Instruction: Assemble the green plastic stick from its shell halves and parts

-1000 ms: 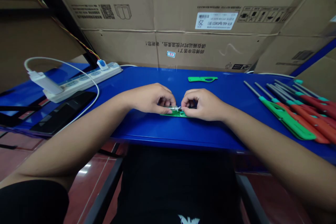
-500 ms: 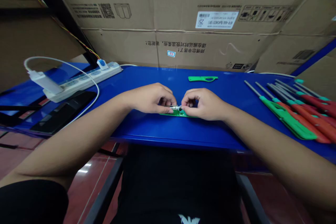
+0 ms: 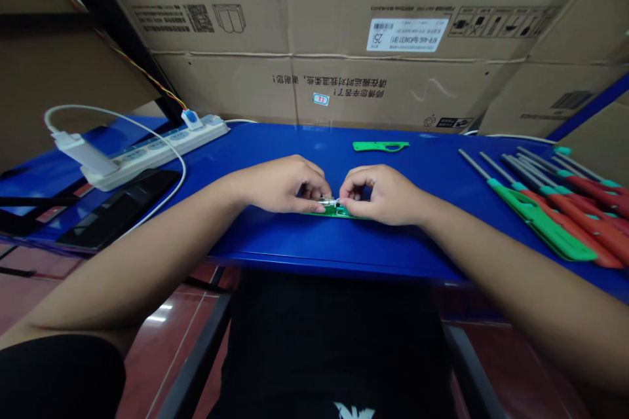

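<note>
Both hands meet over a green lighter casing half (image 3: 336,213) lying on the blue table (image 3: 275,236). Between thumb and fingers, my left hand (image 3: 295,186) pinches a small clear, metallic-looking cylinder (image 3: 326,201) just above the casing. From the other side my right hand (image 3: 381,195) has its thumb and fingertips closed at the cylinder's right end, on a tiny part too small to name. The fingers cover both ends of the casing. Beyond my hands lies a second green casing half (image 3: 381,146), untouched.
On the right lies a pile of long-nosed lighters, one green (image 3: 543,219), others orange-red (image 3: 590,226). A white power strip (image 3: 157,149) with a plugged-in charger (image 3: 86,152) and a black phone (image 3: 118,209) are on the left. A large cardboard box (image 3: 319,26) stands behind the table.
My hands keep almost the same pose over the casing. The view has shifted very slightly; nothing is visibly taken up or let go.
</note>
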The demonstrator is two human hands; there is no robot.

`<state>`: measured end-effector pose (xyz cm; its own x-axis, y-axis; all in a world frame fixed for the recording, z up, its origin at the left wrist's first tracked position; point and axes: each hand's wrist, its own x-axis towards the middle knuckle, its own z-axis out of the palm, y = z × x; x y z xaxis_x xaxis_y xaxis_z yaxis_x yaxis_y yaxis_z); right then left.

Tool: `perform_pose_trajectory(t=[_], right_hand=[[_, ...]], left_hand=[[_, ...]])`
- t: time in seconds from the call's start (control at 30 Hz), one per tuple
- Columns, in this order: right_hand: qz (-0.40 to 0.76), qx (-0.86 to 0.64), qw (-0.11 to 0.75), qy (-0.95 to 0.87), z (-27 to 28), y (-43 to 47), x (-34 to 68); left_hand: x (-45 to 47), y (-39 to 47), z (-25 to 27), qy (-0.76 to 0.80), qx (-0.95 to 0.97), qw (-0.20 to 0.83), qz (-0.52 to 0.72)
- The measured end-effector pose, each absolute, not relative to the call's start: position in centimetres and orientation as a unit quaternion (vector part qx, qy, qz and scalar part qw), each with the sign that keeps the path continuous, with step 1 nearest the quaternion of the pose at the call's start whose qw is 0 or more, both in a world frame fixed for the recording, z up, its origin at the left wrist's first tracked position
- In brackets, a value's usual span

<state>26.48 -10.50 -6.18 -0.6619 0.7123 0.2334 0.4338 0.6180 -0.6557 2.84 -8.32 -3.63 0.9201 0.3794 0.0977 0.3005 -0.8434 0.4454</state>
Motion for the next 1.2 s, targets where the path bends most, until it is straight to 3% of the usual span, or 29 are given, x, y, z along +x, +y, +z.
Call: perform_pose_trajectory(t=[0.7,0.97,1.2], right_hand=[[0.284,-0.324,0.225,-0.874,-6.2,-10.4,26.4],[0.163,-0.288,0.219,-0.918,-6.0,-9.6,27.5],[0.124,-0.223,0.189,-0.948,-6.3,-9.5,27.4]], left_hand=[[3.1,-8.3,-3.9,0.168,0.962,0.199,0.086],[2.8,-8.4,-3.5,0.187,0.958,0.197,0.09],[3.0,-8.5,-3.4,0.19,0.957,0.198,0.09]])
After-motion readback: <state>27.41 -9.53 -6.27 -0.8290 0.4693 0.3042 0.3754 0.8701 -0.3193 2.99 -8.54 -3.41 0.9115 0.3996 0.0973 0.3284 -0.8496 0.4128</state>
